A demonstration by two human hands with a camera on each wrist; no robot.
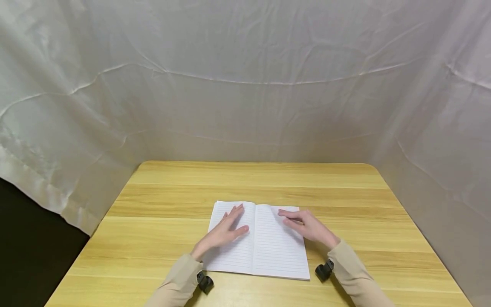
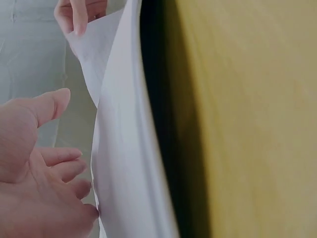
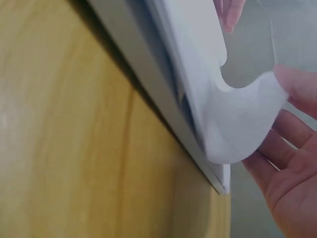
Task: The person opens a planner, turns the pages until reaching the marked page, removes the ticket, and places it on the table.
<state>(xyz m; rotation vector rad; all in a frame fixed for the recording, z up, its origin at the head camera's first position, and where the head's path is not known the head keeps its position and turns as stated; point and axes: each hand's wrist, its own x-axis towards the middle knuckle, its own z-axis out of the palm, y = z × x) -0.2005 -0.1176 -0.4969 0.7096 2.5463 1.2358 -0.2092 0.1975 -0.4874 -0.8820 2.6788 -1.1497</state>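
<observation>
A lined notebook (image 1: 274, 253) lies open on the table, its centre fold between my hands. My right hand (image 1: 308, 226) is over the far right corner of the right page. In the right wrist view, its thumb and fingers pinch a single page (image 3: 242, 121), which bends up off the pages beneath. My left hand (image 1: 224, 232) lies over the left page with fingers spread and fairly straight. In the left wrist view, the left hand (image 2: 42, 163) holds nothing, and its lower fingertips come right up to the paper; firm contact is hard to tell.
The notebook lies near the front middle of the wooden table (image 1: 161, 204). Pale curtains (image 1: 268, 106) stand behind the table and along both sides. A small black camera is on each wrist, over beige sleeves. A dark area (image 1: 30, 247) shows at the lower left.
</observation>
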